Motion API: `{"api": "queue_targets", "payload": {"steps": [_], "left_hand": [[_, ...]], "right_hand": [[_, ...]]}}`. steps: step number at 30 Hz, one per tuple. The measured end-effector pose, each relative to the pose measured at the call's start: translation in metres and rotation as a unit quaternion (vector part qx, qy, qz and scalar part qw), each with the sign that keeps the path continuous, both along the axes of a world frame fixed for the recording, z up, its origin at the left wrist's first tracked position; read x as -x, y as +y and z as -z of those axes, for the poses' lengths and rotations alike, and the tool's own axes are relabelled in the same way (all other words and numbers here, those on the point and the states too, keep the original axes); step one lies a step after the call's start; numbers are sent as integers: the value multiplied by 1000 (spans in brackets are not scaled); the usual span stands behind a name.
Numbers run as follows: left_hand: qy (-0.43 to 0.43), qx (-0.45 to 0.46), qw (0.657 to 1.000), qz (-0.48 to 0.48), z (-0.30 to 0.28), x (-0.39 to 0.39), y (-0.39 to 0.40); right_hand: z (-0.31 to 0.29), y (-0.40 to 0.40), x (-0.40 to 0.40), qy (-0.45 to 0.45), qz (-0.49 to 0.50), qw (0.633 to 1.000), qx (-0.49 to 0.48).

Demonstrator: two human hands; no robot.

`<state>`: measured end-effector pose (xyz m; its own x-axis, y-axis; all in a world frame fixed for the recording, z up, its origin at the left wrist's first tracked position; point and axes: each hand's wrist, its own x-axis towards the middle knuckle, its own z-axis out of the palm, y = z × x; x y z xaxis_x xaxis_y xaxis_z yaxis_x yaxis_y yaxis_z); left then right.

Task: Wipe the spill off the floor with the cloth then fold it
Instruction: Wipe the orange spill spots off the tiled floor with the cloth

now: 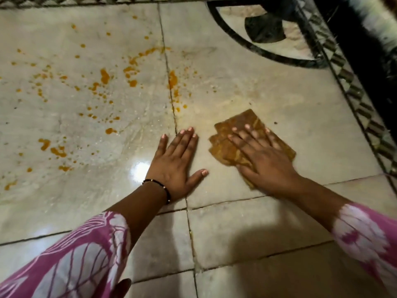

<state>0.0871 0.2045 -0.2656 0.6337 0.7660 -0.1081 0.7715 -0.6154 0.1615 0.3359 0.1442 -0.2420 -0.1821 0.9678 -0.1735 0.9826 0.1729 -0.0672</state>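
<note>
Orange spill [105, 76] lies in drops and smears over the pale marble floor [279, 100], mostly on the left tile and along the tile joint. A brown, stained cloth [240, 121] lies flat on the right tile. My right hand [264, 160] presses on the cloth with straight, spread fingers. My left hand [178, 162] rests flat on the bare floor just left of the cloth, fingers straight, holding nothing. A yellowish smear shows on the floor just beyond the cloth.
A dark patterned border [352, 87] runs along the right side, with a black curved inlay [257, 39] at the top right. Another patterned border [86, 1] crosses the top edge. My pink and white sleeves fill the lower corners.
</note>
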Motion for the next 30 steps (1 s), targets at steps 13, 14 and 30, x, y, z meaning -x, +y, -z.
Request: {"api": "queue_targets", "payload": {"steps": [13, 14, 30], "left_hand": [[-30, 9, 999, -2, -3, -1, 0], [-30, 9, 999, -2, -3, -1, 0], [-54, 8, 998, -11, -4, -1, -1]], "right_hand": [[-7, 155, -52, -1, 283, 957, 58], [-7, 153, -36, -6, 242, 968, 62], [-18, 161, -64, -11, 240, 964, 114]]}}
